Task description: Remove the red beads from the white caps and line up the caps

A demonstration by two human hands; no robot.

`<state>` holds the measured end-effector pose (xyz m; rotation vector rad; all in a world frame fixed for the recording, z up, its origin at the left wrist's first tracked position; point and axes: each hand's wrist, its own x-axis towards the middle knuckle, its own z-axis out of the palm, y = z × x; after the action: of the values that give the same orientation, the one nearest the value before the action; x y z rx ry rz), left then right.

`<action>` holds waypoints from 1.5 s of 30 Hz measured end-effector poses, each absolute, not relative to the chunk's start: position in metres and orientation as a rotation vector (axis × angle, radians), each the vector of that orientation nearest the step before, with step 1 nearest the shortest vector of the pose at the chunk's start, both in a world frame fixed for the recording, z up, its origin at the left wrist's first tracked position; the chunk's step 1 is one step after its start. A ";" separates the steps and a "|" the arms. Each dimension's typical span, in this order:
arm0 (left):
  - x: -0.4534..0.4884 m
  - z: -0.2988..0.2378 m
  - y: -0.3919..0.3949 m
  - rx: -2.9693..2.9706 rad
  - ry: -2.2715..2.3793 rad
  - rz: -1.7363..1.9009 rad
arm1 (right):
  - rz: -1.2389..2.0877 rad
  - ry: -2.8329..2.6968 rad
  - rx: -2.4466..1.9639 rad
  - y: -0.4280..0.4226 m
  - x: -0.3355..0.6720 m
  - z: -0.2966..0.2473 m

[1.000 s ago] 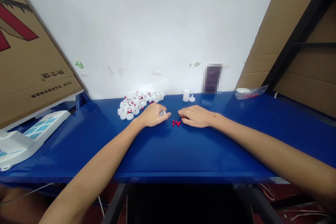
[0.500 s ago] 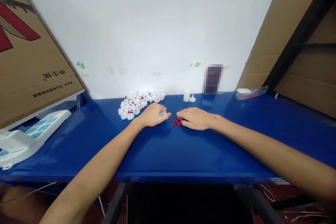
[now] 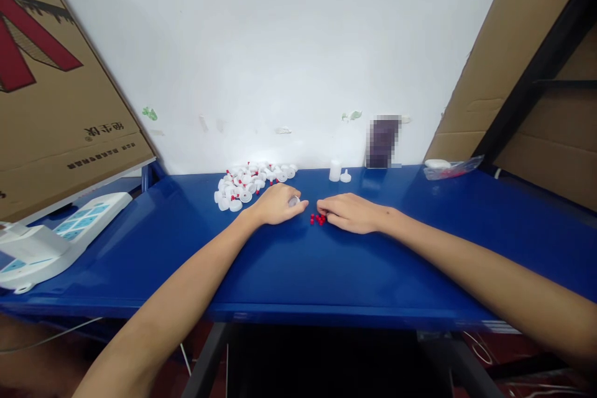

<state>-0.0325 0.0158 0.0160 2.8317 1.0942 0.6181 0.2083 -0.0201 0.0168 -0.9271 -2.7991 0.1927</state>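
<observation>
My left hand (image 3: pixel 278 204) is curled around a white plastic cap (image 3: pixel 293 201), whose round rim shows between thumb and fingers. Small red tip caps (image 3: pixel 318 219) lie in a loose cluster on the blue table (image 3: pixel 280 273), between the two hands. Over the right side of that cluster, my right hand (image 3: pixel 352 212) has its fingers bent and drawn together at the tips. What those fingertips pinch, if anything, is hidden. Beyond my left hand lies a pile of white nozzle caps (image 3: pixel 236 189), several with red tips.
Against the wall stand a white bottle (image 3: pixel 334 171) and a nozzle cap (image 3: pixel 346 176), beside a pixelated dark rectangle (image 3: pixel 383 142). A clear plastic bag (image 3: pixel 452 169) with red bits lies back right. A power strip (image 3: pixel 69 239) sits at left, under a leaning cardboard box (image 3: pixel 65 106).
The whole view has shifted slightly to one side. Both hands keep nearly the same pose and place, the right fingertips now a little higher above the red tip caps.
</observation>
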 end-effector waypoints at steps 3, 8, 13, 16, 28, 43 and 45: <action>-0.030 0.016 0.014 2.858 1.086 0.662 | 0.123 -2.730 -0.950 -0.019 0.209 0.016; -0.024 0.015 0.009 2.907 1.020 0.725 | 0.135 -2.541 -0.956 -0.018 0.211 0.014; -0.024 0.014 0.011 2.859 1.029 0.837 | 0.206 -2.329 -0.860 -0.023 0.205 0.014; -0.027 0.013 0.014 2.814 1.027 0.874 | 0.222 -2.334 -0.763 -0.027 0.199 0.013; -0.022 0.014 0.005 2.659 1.008 0.899 | 0.181 -2.368 -0.764 -0.033 0.196 0.010; -0.024 0.015 0.005 2.738 1.088 0.745 | 0.021 -2.303 -1.006 -0.017 0.207 0.012; -0.032 0.021 0.009 2.821 1.385 0.713 | -0.050 -2.251 -1.152 -0.010 0.217 0.015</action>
<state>-0.0318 0.0088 0.0214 2.8211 1.3852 0.7132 0.2166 -0.0096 0.0147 -1.1517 -2.2515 -0.0497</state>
